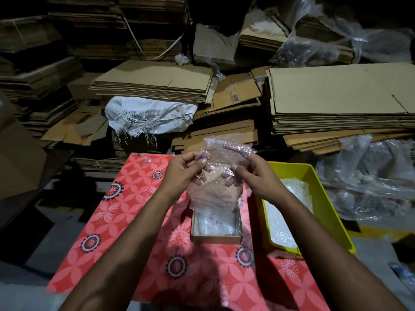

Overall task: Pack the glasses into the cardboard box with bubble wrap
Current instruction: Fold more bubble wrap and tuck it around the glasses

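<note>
A packing station in a dim cardboard store, seen from my head camera: at far left, stacks of flattened cartons (pixel 40 70) rise into shadow, with a frayed white sack (pixel 150 115) slumped in front of them. Nearer me lies a red patterned cloth (pixel 125 198), which serves as the work surface.

Above the cloth, my left hand (pixel 179 173) pinches the left edge of a sheet of bubble wrap (pixel 219 173), thumb on the near face and fingers curled behind it. The sheet hangs roughly upright, facing me, its long axis running top to bottom and its lower edge drooping into the small cardboard box (pixel 216 237) directly below. My right hand (pixel 256 178) grips the sheet's right edge the same way, fingers showing through the plastic.

The box sits open on the cloth, its long side running away from me; something pale and glossy lines its floor, likely more wrap or plastic, though I cannot tell whether a pair of glasses is already inside. No glasses are plainly visible anywhere. I judge the job to be midway: the box is open and partly lined, while this sheet has yet to be settled and the lid closed.

Just right of the box stands a yellow bin (pixel 323 194) holding more pale wrap, and beyond it clear plastic bags (pixel 368 182) heap against further carton stacks.
</note>
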Action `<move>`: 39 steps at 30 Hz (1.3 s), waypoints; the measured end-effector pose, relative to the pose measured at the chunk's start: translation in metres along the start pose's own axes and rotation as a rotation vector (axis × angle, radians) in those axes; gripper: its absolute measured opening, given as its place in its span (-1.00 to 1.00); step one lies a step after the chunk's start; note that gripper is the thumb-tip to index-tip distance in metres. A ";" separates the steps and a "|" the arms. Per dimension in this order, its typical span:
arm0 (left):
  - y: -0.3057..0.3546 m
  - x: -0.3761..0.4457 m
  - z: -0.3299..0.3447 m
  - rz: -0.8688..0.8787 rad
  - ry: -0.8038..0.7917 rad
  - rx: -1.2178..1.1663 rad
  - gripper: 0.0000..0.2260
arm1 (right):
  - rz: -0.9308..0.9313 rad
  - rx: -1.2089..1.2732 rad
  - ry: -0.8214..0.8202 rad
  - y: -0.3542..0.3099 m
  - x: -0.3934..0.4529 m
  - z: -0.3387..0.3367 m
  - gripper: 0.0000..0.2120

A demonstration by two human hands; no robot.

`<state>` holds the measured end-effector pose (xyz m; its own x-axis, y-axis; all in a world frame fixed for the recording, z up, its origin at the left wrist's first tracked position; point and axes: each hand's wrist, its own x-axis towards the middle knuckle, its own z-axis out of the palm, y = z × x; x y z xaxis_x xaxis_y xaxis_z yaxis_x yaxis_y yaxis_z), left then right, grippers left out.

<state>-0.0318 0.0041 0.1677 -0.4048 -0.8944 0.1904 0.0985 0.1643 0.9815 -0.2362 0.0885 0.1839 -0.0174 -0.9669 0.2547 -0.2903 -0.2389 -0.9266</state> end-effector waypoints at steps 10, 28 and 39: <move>0.010 0.008 0.003 0.010 0.054 -0.238 -0.46 | -0.559 -0.899 -0.072 -0.013 -0.003 -0.010 -0.40; 0.024 0.003 0.000 0.067 -0.169 -0.210 -0.47 | -0.189 -0.059 0.122 -0.028 0.003 -0.018 -0.68; 0.035 0.020 0.016 0.104 0.024 0.042 -0.89 | -0.103 0.120 0.051 -0.027 0.011 -0.027 -0.91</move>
<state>-0.0511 -0.0012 0.2057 -0.3721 -0.8812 0.2915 0.1003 0.2740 0.9565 -0.2544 0.0867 0.2187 -0.0430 -0.9316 0.3608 -0.1771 -0.3483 -0.9205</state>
